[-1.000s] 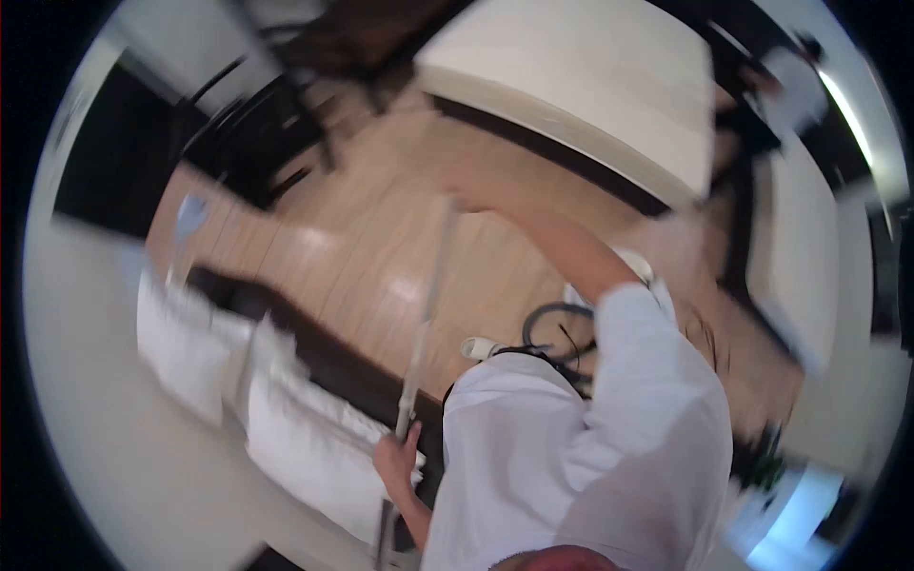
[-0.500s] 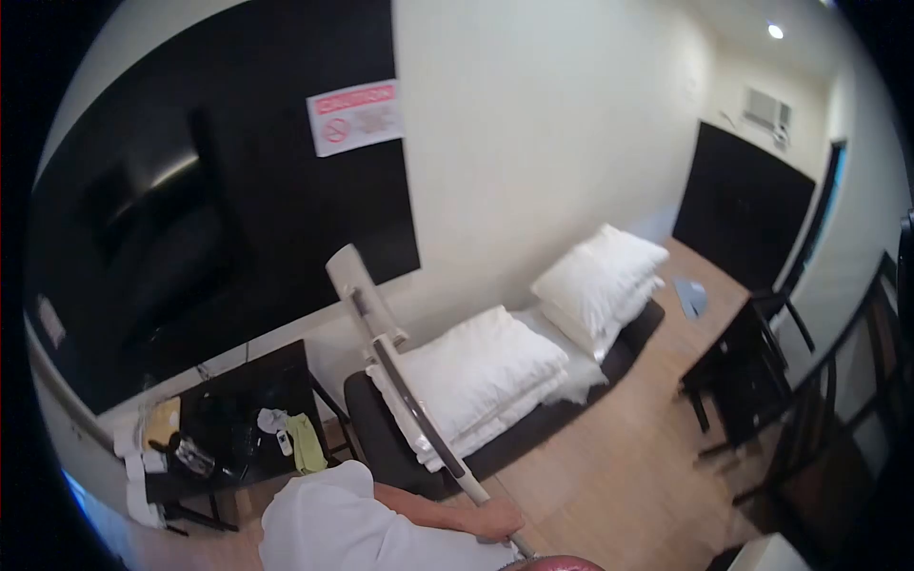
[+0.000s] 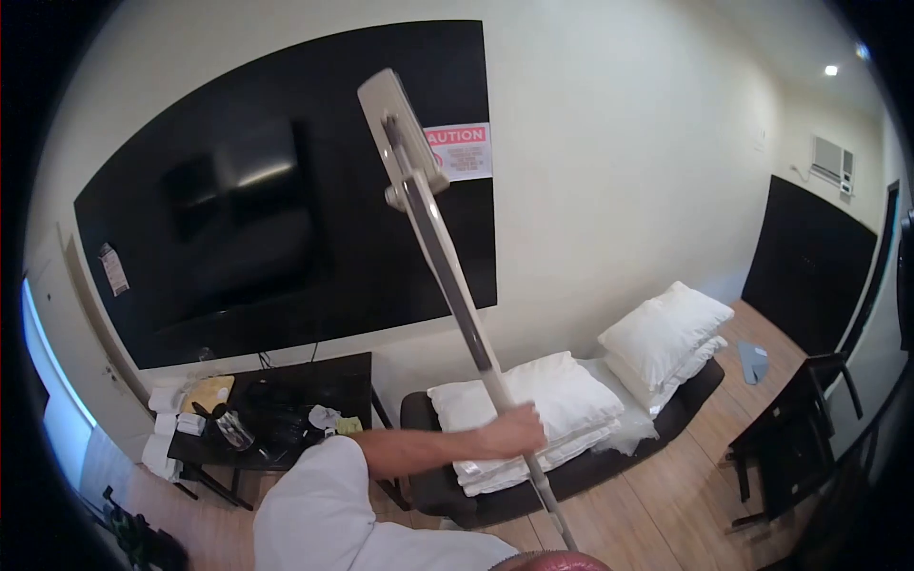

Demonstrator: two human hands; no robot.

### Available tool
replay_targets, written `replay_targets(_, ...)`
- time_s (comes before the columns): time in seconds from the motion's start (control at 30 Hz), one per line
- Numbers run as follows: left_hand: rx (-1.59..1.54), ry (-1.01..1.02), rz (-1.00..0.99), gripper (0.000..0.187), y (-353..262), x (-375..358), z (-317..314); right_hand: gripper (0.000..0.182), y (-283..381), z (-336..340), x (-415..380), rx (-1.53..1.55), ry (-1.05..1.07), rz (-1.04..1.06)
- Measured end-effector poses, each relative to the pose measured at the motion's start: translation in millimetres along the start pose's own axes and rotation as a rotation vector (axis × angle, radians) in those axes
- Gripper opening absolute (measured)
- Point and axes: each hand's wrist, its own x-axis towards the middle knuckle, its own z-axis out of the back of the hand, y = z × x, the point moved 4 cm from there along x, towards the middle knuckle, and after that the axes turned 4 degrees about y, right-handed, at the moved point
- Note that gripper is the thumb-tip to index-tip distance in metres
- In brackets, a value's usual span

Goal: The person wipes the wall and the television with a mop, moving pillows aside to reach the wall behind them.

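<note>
My left hand point(image 3: 514, 433) is wrapped round the pole of a flat mop point(image 3: 457, 295), with the arm stretched out from a white sleeve. The mop is lifted and tilted, its flat pale head point(image 3: 395, 124) uppermost in front of the black wall panel and partly over a caution sign point(image 3: 466, 152). Below my hand the pole runs down to the bottom of the view. Behind the hand, white pillows point(image 3: 543, 390) lie stacked on a dark bench point(image 3: 533, 500). My right hand is out of sight.
A dark table point(image 3: 343, 376) on the left carries a kettle point(image 3: 233, 428), cloths and small items. More pillows point(image 3: 666, 343) sit at the bench's far end. Dark chairs point(image 3: 790, 428) stand on the right, and a grey dustpan-like piece point(image 3: 752, 362) lies on the floor.
My left hand has risen with the mop, whose head moved up from beside the pillows to the caution sign. The view has also shifted, showing more of the door side.
</note>
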Motion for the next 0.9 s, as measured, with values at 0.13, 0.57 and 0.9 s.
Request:
replay_targets(0.13,0.442,0.082,0.218,0.010,89.2,-3.3,92.1,0.028,85.6,14.2,76.8,0.859,0.058,0.162)
replay_targets(0.57,0.908,-0.542,0.407,0.017,329.7,-21.6,338.9,0.049,457.9,390.9,0.2,0.691,-0.432,0.868)
replay_targets(0.9,0.904,-0.648,0.396,0.023,432.3,2.1,389.3,0.050,527.9,483.9,-23.8,0.420,-0.759,0.738)
